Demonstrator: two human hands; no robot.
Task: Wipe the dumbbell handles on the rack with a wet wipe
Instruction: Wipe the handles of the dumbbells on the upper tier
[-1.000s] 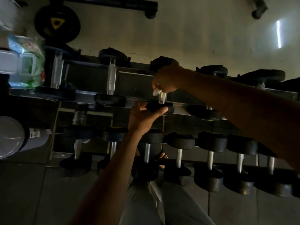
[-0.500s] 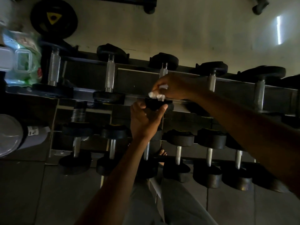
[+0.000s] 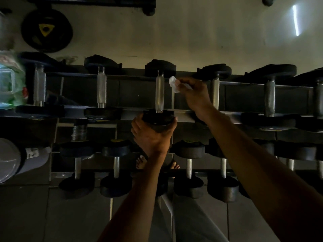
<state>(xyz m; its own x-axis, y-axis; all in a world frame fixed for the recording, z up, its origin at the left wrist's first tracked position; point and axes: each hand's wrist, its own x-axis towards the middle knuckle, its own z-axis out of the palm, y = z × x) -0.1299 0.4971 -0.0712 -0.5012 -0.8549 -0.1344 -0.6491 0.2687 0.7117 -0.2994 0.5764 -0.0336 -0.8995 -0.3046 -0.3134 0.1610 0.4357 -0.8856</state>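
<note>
A two-tier dark rack (image 3: 185, 114) carries several black-headed dumbbells with silver handles. My left hand (image 3: 152, 133) grips the near head of the middle top-row dumbbell (image 3: 159, 92), whose handle stands bare. My right hand (image 3: 194, 95) pinches a small white wet wipe (image 3: 173, 84), held just right of that handle and off it, between it and the neighbouring dumbbell handle (image 3: 215, 93).
A green wipe pack (image 3: 10, 82) sits at the rack's left end. A black weight plate (image 3: 46, 30) lies on the floor behind. A grey round object (image 3: 15, 159) stands lower left. My bare toes (image 3: 140, 162) show under the rack, by the lower-row dumbbells (image 3: 188, 169).
My right hand with the wipe has come off the middle dumbbell's handle and moved up and to the right. My left hand keeps its grip on the near head.
</note>
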